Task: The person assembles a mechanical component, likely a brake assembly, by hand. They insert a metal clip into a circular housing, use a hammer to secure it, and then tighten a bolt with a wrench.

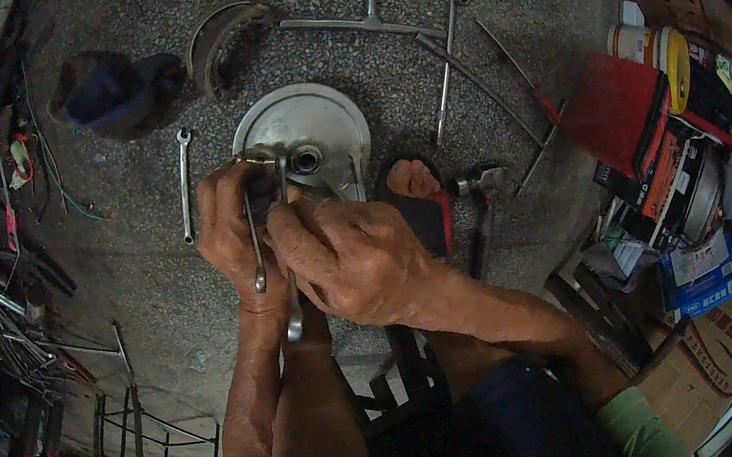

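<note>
A round silver metal plate (pixel 336 119), which looks like a brake backing plate, lies in front of me with a holed hub near its middle. My left hand (pixel 227 216) is closed at the plate's left edge, with a slim wrench (pixel 257 254) running down past its palm. From the right, my right hand (pixel 351 254) pinches a second wrench (pixel 293 301), whose upper end reaches over the plate near the hub. The exact contact at the fingertips is hidden. Left of my left hand, a combination wrench (pixel 185 184) lies on the floor.
Beyond the plate lie a curved brake shoe (pixel 211 48), a dark blue bundle (pixel 114 91) and a T-handle wrench (pixel 373 19). A hammer (pixel 480 181) rests beside my foot (pixel 412 178). Boxes (pixel 703 263) crowd the right; a wire rack (pixel 156 439) stands lower left.
</note>
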A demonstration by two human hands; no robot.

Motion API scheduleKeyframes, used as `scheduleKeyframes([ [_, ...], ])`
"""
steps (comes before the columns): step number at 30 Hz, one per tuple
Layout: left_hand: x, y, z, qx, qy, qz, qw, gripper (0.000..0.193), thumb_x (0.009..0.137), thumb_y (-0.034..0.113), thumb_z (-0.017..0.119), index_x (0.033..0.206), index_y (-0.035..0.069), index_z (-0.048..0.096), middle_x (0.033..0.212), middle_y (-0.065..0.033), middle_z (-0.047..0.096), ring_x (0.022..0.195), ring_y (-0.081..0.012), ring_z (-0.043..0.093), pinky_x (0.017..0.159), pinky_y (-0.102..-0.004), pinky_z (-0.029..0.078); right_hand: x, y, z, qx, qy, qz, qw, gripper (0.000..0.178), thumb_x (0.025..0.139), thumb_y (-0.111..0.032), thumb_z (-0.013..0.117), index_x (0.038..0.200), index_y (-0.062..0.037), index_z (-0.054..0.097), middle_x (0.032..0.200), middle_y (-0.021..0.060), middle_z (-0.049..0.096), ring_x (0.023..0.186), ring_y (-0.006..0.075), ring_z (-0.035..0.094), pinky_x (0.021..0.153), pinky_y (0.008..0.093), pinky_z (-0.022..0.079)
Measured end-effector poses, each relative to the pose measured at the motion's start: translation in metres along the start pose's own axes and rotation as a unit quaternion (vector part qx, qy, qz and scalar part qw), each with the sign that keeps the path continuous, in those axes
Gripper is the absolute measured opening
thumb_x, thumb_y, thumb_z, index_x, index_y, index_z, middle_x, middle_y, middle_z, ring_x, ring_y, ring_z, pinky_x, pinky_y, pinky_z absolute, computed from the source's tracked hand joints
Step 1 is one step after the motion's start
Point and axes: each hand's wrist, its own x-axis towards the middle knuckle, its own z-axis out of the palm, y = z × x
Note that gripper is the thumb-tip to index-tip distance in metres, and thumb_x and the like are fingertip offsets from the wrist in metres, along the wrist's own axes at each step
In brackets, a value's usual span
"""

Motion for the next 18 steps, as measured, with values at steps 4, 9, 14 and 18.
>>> scheduleKeyframes([
  [4, 0.000, 0.001, -0.002, 0.013, -0.004, 0.000, 1.000, 0.027, 0.077, 0.013, 0.069, 0.102, 0.002, 0.063, 0.098, -0.0143, 0.064, 0.085, -0.0313, 0.066, 0.074, -0.0374, 0.053, 0.017, 0.012, -0.008, 0.107, 0.070, 0.101, 0.987, 0.020, 0.086, -0.009, 0.069, 0.102, 0.0024, 0.064, 0.081, 0.0137, 0.068, 0.063, 0.0216, 0.068, 0.053, 0.0306, 0.053],
  [9, 0.002, 0.012, 0.002, 0.046, 0.014, -0.018, 0.999, 0.032, 0.068, 0.001, 0.075, 0.098, 0.004, 0.064, 0.093, -0.0112, 0.063, 0.082, -0.0277, 0.065, 0.072, -0.0357, 0.053, 0.031, 0.035, -0.011, 0.235, 0.026, 0.194, 0.952, 0.017, 0.089, -0.015, 0.063, 0.083, 0.0000, 0.057, 0.067, 0.0207, 0.061, 0.061, 0.0390, 0.063, 0.054, 0.0459, 0.048],
  [14, 0.002, 0.012, 0.001, 0.026, 0.014, -0.024, 0.999, 0.030, 0.068, 0.003, 0.075, 0.096, 0.004, 0.064, 0.092, -0.0108, 0.063, 0.080, -0.0274, 0.065, 0.070, -0.0351, 0.053, 0.036, 0.036, -0.013, 0.237, 0.028, 0.183, 0.954, 0.018, 0.090, -0.014, 0.061, 0.083, 0.0012, 0.057, 0.067, 0.0221, 0.061, 0.062, 0.0414, 0.062, 0.054, 0.0451, 0.049],
  [18, 0.000, 0.009, 0.002, 0.043, 0.009, -0.025, 0.999, 0.030, 0.067, 0.007, 0.077, 0.095, 0.004, 0.065, 0.093, -0.0110, 0.063, 0.081, -0.0274, 0.065, 0.070, -0.0352, 0.053, 0.040, 0.059, -0.002, 0.287, -0.009, 0.252, 0.924, 0.018, 0.094, -0.014, 0.061, 0.093, 0.0039, 0.062, 0.070, 0.0122, 0.067, 0.061, 0.0186, 0.070, 0.050, 0.0292, 0.052],
])
